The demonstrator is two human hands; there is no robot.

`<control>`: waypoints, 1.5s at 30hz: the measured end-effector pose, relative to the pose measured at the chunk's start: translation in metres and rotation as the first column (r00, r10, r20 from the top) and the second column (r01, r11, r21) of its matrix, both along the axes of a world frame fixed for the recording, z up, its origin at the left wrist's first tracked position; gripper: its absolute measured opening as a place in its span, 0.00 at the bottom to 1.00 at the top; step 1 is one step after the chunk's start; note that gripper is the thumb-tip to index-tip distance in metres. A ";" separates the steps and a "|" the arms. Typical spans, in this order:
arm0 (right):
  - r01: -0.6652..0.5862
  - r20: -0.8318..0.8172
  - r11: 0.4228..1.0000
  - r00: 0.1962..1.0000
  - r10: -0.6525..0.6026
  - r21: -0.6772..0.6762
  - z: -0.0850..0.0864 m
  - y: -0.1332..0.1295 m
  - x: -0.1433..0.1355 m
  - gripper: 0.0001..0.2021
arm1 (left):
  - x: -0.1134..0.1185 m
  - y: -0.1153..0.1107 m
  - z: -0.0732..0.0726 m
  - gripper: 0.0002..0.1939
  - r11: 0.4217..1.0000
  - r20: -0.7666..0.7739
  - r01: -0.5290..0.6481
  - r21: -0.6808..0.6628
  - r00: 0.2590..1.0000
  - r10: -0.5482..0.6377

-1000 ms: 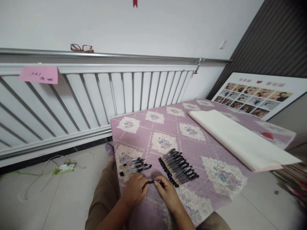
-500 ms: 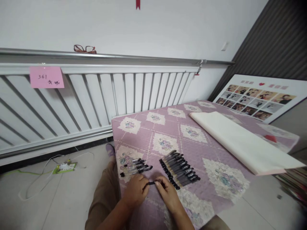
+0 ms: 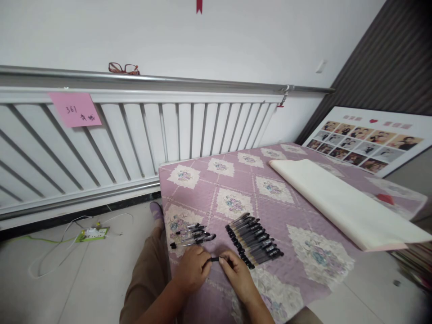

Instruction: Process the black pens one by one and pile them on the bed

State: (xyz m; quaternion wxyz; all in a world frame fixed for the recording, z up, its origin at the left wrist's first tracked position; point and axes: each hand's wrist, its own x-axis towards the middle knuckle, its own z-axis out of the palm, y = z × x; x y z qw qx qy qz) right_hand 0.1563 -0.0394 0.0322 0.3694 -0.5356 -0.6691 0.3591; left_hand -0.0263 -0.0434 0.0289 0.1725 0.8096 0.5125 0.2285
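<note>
Between my two hands is a small black piece (image 3: 215,259), perhaps part of a pen. My left hand (image 3: 193,268) pinches its left end, and my right hand (image 3: 236,271) pinches the right end. Just beyond my left hand lies a loose group of clear pens with black caps (image 3: 194,235). To the right of my right hand, several black-capped pens (image 3: 254,240) lie side by side in a slanting row. All rest on a purple flowered cloth (image 3: 211,202).
A folded cream sheet (image 3: 337,202) lies on the cloth at the right, with a photo board (image 3: 364,141) behind it. A white radiator (image 3: 135,139) runs along the wall. A power strip (image 3: 92,234) with cables is on the floor at the left.
The view has shifted slightly, so the surroundings appear a little further right. Both hands keep nearly the same pose around the black piece.
</note>
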 end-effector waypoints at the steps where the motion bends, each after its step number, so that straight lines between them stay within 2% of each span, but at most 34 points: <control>1: 0.001 0.025 1.000 1.000 -0.001 0.002 0.000 0.000 0.000 0.16 | 0.000 0.000 -0.001 0.06 1.000 0.001 0.002 0.005 1.000 -0.002; 5: 0.073 0.053 0.997 0.996 -0.074 0.010 0.000 0.002 -0.001 0.20 | -0.002 0.001 -0.006 0.07 0.999 0.061 -0.042 0.001 0.997 0.042; 10: 0.181 0.083 0.982 0.979 -0.184 0.050 -0.010 0.010 -0.006 0.15 | -0.007 0.003 -0.009 0.09 0.988 0.239 -0.153 0.012 0.960 0.146; 14: 0.152 0.201 0.966 0.960 -0.194 0.208 -0.018 0.021 -0.020 0.17 | -0.008 0.004 -0.012 0.09 0.983 0.300 -0.182 0.033 0.940 0.164; 17: 0.113 0.275 0.933 0.937 -0.214 0.341 -0.022 0.030 -0.032 0.20 | -0.007 0.004 -0.013 0.10 0.981 0.309 -0.188 0.054 0.937 0.163; 21: 0.113 0.359 0.910 0.894 -0.268 0.399 -0.027 0.039 -0.040 0.22 | -0.006 0.004 -0.012 0.10 0.980 0.308 -0.189 0.056 0.937 0.163; 24: 0.101 0.388 0.923 0.886 -0.253 0.371 -0.028 0.039 -0.040 0.17 | -0.006 0.004 -0.011 0.10 0.980 0.304 -0.191 0.053 0.938 0.166; 27: 0.093 0.350 0.938 0.912 -0.215 0.333 -0.025 0.035 -0.038 0.12 | -0.007 0.005 -0.011 0.09 0.982 0.298 -0.187 0.037 0.940 0.168; 31: 0.130 0.203 0.962 0.962 -0.181 0.241 -0.020 0.026 -0.034 0.09 | -0.008 0.005 -0.012 0.09 0.985 0.303 -0.173 0.023 0.940 0.158; 35: 0.202 0.009 0.972 0.979 -0.205 0.123 -0.017 0.011 -0.025 0.12 | -0.009 0.004 -0.010 0.10 0.988 0.286 -0.154 0.021 0.948 0.142; 41: 0.387 -0.268 0.920 0.882 -0.387 -0.053 -0.016 -0.006 -0.001 0.17 | -0.007 0.004 -0.005 0.10 0.992 0.214 -0.127 0.028 0.970 0.118; 45: 0.380 -0.376 0.908 0.827 -0.418 -0.175 -0.020 -0.008 0.005 0.17 | -0.005 0.002 -0.004 0.09 0.994 0.152 -0.110 0.018 0.983 0.106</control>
